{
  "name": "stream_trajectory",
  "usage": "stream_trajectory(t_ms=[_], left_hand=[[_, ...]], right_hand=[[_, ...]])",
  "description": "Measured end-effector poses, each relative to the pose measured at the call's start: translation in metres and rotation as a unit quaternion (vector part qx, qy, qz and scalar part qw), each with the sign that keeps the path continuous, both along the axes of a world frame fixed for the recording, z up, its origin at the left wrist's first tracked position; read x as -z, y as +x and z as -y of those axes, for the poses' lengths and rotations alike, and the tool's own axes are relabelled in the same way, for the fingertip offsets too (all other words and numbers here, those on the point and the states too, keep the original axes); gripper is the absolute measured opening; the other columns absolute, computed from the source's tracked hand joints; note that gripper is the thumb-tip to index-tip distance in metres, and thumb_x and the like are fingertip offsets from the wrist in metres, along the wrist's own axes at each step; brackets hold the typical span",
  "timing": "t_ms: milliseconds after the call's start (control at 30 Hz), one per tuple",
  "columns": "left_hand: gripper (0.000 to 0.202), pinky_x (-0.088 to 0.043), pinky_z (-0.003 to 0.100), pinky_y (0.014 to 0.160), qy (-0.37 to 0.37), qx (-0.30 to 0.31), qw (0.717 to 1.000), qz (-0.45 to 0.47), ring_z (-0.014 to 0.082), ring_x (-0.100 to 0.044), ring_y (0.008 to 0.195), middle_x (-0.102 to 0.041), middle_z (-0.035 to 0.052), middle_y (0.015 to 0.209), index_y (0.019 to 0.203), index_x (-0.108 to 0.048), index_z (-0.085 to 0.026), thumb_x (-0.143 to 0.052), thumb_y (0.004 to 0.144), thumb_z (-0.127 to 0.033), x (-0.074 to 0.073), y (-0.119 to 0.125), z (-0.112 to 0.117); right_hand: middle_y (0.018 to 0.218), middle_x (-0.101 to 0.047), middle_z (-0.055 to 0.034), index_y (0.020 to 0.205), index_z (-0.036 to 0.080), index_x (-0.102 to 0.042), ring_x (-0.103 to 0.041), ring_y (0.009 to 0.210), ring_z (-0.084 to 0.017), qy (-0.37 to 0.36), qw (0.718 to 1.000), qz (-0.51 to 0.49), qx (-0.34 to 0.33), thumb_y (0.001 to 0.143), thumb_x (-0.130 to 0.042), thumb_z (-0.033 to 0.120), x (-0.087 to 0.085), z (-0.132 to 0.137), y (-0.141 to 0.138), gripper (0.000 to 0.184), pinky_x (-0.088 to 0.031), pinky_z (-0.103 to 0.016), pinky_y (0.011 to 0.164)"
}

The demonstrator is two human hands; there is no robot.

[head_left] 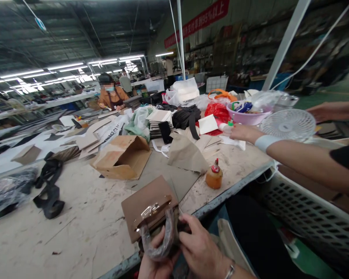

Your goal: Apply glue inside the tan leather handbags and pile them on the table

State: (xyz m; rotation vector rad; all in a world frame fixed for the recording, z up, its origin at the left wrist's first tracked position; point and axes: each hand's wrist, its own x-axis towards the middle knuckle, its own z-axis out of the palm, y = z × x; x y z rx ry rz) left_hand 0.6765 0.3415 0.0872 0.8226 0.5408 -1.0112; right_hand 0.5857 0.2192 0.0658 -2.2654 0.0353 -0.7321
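Observation:
A brown handbag [145, 193] with a metal clasp lies tilted over the table's front edge. Clear plastic wraps its curved handle [160, 254], which points toward me. My left hand [157, 257] is closed on the bag under the handle, its fingers partly hidden. At the bag's right side, my right hand [202, 244] has its fingers pinched together; what lies between the fingertips is too small to make out. An orange glue bottle [214, 178] with a red tip stands right of the bag.
An open cardboard box [119, 159], black strips [50, 193] and brown sheets [187, 155] lie on the worktable [84, 217]. At right, a co-worker's arms [302, 151] reach past a white fan [287, 124] and pink basin [250, 116]. A plastic crate [311, 209] stands below. Another person [113, 95] sits across.

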Motion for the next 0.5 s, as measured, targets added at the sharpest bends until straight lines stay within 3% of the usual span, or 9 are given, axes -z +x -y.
stream_trajectory(t_ms=[67, 267, 367, 500], left_hand=[[0.010, -0.056, 0.031, 0.070, 0.012, 0.001, 1.000, 0.014, 0.0191, -0.067, 0.072, -0.072, 0.0070, 0.077, 0.078, -0.070, -0.012, -0.064, 0.074, -0.005, 0.000, -0.001, 0.000], [0.007, -0.053, 0.025, 0.065, 0.062, 0.027, 0.998, 0.019, 0.0158, -0.064, 0.067, -0.069, 0.0061, 0.070, 0.072, -0.070, -0.009, -0.067, 0.070, -0.002, 0.001, 0.001, 0.000], [0.007, -0.053, 0.026, 0.063, 0.070, 0.080, 0.994, 0.002, 0.0167, -0.064, 0.069, -0.069, 0.0068, 0.072, 0.079, -0.070, -0.010, -0.071, 0.073, -0.012, -0.001, 0.003, -0.001], [0.024, -0.054, 0.033, 0.067, 0.032, 0.130, 0.991, -0.020, 0.0193, -0.064, 0.072, -0.067, 0.0085, 0.075, 0.091, -0.067, -0.010, -0.071, 0.078, -0.030, -0.003, 0.002, -0.001]], right_hand=[[0.120, -0.048, -0.0094, 0.081, 0.016, -0.055, -0.047, 0.109, -0.020, 0.001, 1.000, 0.003, -0.010, 0.071, -0.045, -0.002, -0.001, 0.002, 0.000, 0.022, -0.046, -0.032, 0.093], [0.092, -0.059, -0.0047, 0.080, 0.017, -0.057, -0.051, 0.087, -0.016, 0.026, 0.998, -0.029, -0.054, 0.083, -0.046, 0.005, 0.006, 0.004, 0.003, 0.017, -0.047, -0.028, 0.077], [0.089, -0.060, -0.0045, 0.077, 0.017, -0.056, -0.052, 0.087, -0.016, 0.086, 0.994, -0.019, -0.067, 0.079, -0.045, 0.005, 0.010, 0.003, 0.003, 0.016, -0.046, -0.028, 0.080], [0.084, -0.059, -0.0036, 0.078, 0.018, -0.055, -0.052, 0.084, -0.015, 0.121, 0.989, -0.019, -0.084, 0.071, -0.043, 0.005, 0.013, 0.003, 0.003, 0.019, -0.045, -0.026, 0.079]])
